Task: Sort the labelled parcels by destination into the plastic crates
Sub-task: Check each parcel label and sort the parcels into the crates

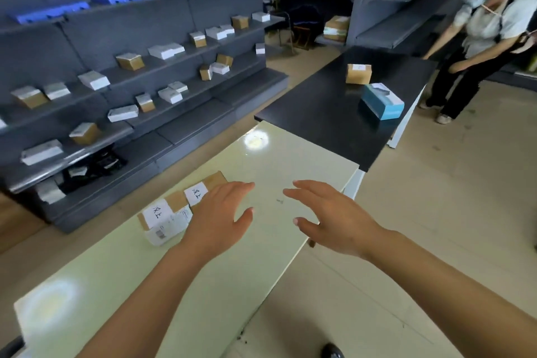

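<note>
Two brown cardboard parcels with white handwritten labels lie side by side on the pale green table (261, 160): a near parcel (164, 219) and a far parcel (207, 187). My left hand (220, 216) hovers open just right of them, its palm partly covering the far parcel. My right hand (328, 218) is open over the table's right edge, holding nothing. On the black table (319, 113) beyond stand a brown parcel (358, 73) and a blue box (382, 101). No plastic crate for sorting is visible.
Grey shelving (145, 113) on the left holds several brown and white parcels, with blue trays (49, 13) on top. Another person (479, 38) stands bent at the black table's far right corner. More shelves with boxes line the back right. Beige floor lies to the right.
</note>
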`<move>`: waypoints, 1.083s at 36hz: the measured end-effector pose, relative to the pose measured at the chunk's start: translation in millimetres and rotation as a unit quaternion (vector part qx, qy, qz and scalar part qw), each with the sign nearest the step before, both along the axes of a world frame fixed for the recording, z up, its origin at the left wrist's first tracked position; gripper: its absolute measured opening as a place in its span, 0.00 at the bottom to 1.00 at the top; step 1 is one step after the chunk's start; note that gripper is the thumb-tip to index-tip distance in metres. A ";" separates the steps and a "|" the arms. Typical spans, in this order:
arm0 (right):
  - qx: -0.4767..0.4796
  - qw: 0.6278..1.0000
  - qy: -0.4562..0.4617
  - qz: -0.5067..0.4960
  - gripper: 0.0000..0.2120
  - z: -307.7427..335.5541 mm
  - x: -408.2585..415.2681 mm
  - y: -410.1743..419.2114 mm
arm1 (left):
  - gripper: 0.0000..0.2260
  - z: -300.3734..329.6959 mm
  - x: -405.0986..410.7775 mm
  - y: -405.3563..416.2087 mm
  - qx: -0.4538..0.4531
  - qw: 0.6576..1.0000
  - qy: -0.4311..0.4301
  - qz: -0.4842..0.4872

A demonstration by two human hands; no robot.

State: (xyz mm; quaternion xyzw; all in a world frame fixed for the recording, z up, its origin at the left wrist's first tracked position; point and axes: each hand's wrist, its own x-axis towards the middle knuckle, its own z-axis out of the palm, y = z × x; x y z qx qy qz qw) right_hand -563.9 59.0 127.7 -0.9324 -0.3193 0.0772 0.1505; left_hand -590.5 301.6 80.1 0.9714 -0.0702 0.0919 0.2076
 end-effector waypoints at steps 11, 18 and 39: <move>-0.014 0.989 0.077 0.123 0.25 -29.5 127.3 5.8 | 0.20 -23.9 50.0 -3.6 -0.011 0.990 0.032 0.138; -0.043 0.976 0.103 0.188 0.25 -53.5 179.3 55.9 | 0.21 -45.5 69.4 28.4 -0.008 0.974 0.074 0.213; -0.257 0.873 0.097 0.403 0.31 -173.0 279.4 202.9 | 0.33 -160.0 150.2 98.0 -0.051 0.883 0.354 0.304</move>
